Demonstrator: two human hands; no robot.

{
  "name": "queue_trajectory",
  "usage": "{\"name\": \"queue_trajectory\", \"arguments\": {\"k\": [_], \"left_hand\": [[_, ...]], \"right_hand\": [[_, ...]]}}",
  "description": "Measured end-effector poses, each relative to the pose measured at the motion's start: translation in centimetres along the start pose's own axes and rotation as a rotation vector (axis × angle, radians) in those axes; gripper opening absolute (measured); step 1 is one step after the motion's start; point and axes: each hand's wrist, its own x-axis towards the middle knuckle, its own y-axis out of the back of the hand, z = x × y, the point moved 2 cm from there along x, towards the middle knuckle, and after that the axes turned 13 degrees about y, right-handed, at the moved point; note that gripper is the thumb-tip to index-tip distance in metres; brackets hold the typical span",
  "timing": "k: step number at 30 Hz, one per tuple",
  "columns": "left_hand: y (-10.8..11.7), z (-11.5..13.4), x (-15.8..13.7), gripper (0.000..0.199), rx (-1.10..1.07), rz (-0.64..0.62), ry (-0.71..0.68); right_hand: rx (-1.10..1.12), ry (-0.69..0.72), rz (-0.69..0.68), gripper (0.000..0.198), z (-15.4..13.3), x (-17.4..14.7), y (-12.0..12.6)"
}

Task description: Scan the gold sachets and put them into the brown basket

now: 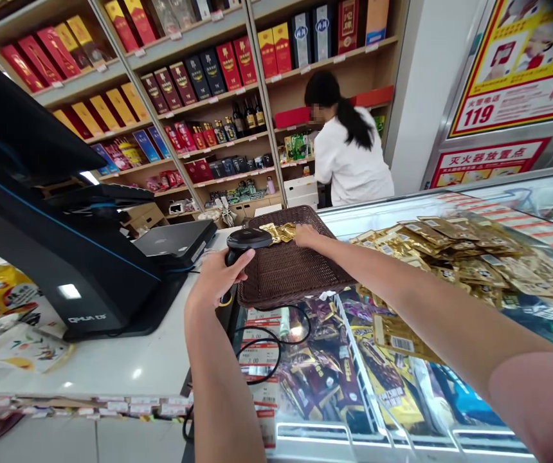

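My left hand (218,276) is wrapped round the handle of a black handheld barcode scanner (250,238), thumb lying along its side. The scanner's head is over the left side of a brown woven basket (296,273). Inside the basket, near its far edge, my right hand (308,236) is closed at the end of some shiny gold packets (280,232); its fingertips are partly hidden. A black cable (279,347) loops below the basket, over the freezer glass.
A glass-topped freezer (353,386) holds wrapped ice creams, with a pile of gold packets (469,251) on top. A checkout terminal (88,257) stands on the white counter (126,366) at left. One person in white (353,154) faces the shelves of boxes behind.
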Motion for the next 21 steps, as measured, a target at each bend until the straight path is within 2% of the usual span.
{"name": "queue_trajectory", "arguments": {"k": [3, 7, 11, 13, 15, 18, 21], "left_hand": [[0.2, 0.1, -0.4, 0.054, 0.001, 0.019, 0.017], [0.3, 0.0, -0.3, 0.053, 0.003, 0.035, 0.025], [-0.1, -0.2, 0.3, 0.055, -0.013, 0.003, 0.018], [-0.2, -0.3, 0.4, 0.057, -0.025, -0.009, 0.026], [-0.3, -0.2, 0.5, 0.057, -0.022, -0.019, 0.03], [-0.4, 0.0, 0.3, 0.056, -0.013, -0.033, 0.008], [-0.3, 0.3, 0.1, 0.056, -0.01, -0.047, -0.013]], "right_hand": [[-0.059, 0.013, -0.014, 0.053, 1.2, 1.5, -1.3], [-0.097, 0.141, -0.065, 0.034, 1.6, 1.9, -2.0], [-0.256, 0.296, -0.071, 0.033, 0.6, 1.4, -1.7], [-0.342, 0.365, -0.016, 0.035, 0.1, 1.0, -0.9], [-0.341, 0.352, 0.07, 0.035, 0.1, 0.6, 0.3], [-0.199, 0.305, 0.19, 0.033, 0.8, -0.8, 2.3], [0.038, 0.357, 0.326, 0.029, 2.0, -3.5, 3.8]]}}
